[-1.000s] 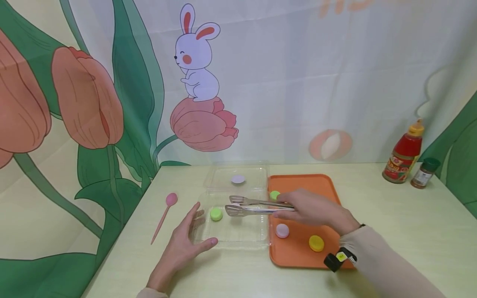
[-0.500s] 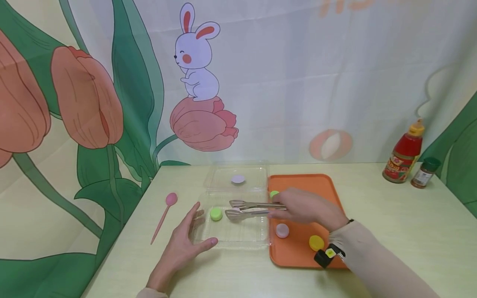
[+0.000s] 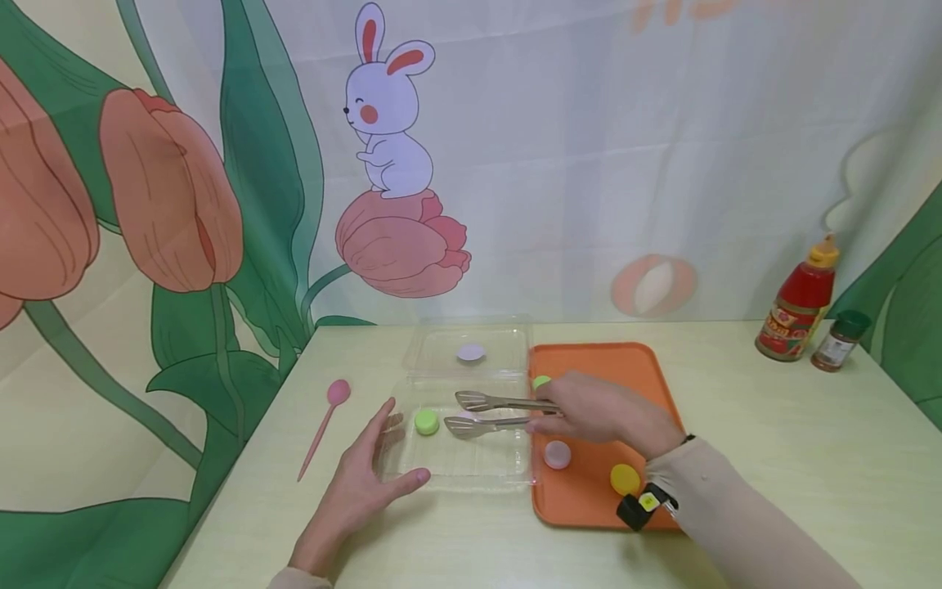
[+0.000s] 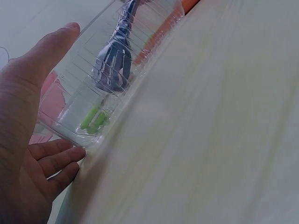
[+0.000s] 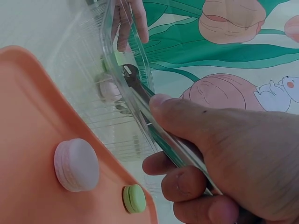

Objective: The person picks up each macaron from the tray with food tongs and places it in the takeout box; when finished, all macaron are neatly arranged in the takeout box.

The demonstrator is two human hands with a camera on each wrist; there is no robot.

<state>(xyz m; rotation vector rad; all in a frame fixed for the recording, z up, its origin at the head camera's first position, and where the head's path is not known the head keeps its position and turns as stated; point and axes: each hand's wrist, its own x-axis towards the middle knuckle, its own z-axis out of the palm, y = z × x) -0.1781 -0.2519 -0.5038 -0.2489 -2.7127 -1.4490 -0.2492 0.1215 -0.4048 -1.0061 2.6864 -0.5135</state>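
Across from me, a pale table (image 3: 773, 458) stands against a cloth backdrop (image 3: 545, 164) printed with tulips and a white rabbit. A red sauce bottle (image 3: 797, 303) and green-capped jar (image 3: 841, 340) stand far right; a pink spoon (image 3: 338, 393) lies left. The right hand (image 3: 599, 409) grips metal tongs (image 3: 515, 402), tips parted around a pink macaron (image 5: 110, 89) inside an open clear container (image 3: 471, 480), near a green macaron (image 3: 427, 422). The left hand (image 3: 368, 478), fingers spread, surrounds the container's near-left corner. An orange tray (image 3: 599, 360) sits alongside, holding more macarons.

The tray (image 3: 581, 509) is orange and the tongs (image 3: 511, 402) silver.
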